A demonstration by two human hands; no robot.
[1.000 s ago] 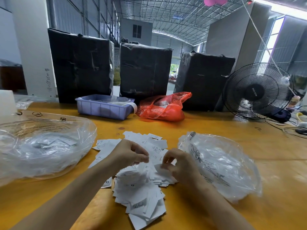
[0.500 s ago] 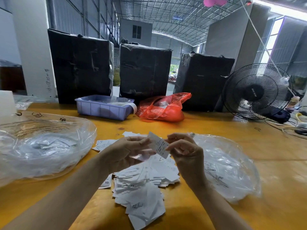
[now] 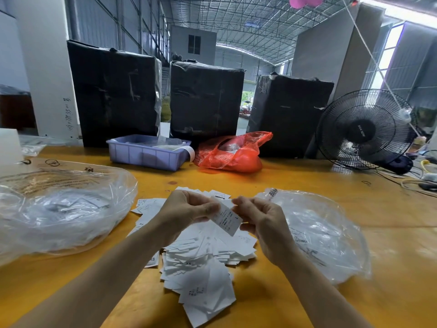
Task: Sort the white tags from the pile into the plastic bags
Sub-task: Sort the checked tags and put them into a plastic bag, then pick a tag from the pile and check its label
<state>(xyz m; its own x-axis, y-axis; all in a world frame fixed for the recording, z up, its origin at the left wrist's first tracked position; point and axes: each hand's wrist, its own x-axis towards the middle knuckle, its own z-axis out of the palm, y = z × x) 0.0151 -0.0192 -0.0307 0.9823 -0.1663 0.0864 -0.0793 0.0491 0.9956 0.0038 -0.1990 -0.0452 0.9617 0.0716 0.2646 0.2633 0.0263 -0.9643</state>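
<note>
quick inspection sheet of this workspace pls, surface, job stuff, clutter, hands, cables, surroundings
surface: yellow table, bare patches visible
job's things: tag pile at centre; clear bag to its left, second clear bag to its right; one tag lifted above the pile
clutter: purple tray, red bag
hands: left hand and right hand both pinch the lifted tag
cables: tangle at the far right edge
surroundings: three black wrapped boxes, fan

yellow table (image 3: 307, 183), tag pile (image 3: 203, 259), two clear bags (image 3: 326, 235), purple tray (image 3: 146, 153), red bag (image 3: 233, 153), fan (image 3: 364, 130)
</note>
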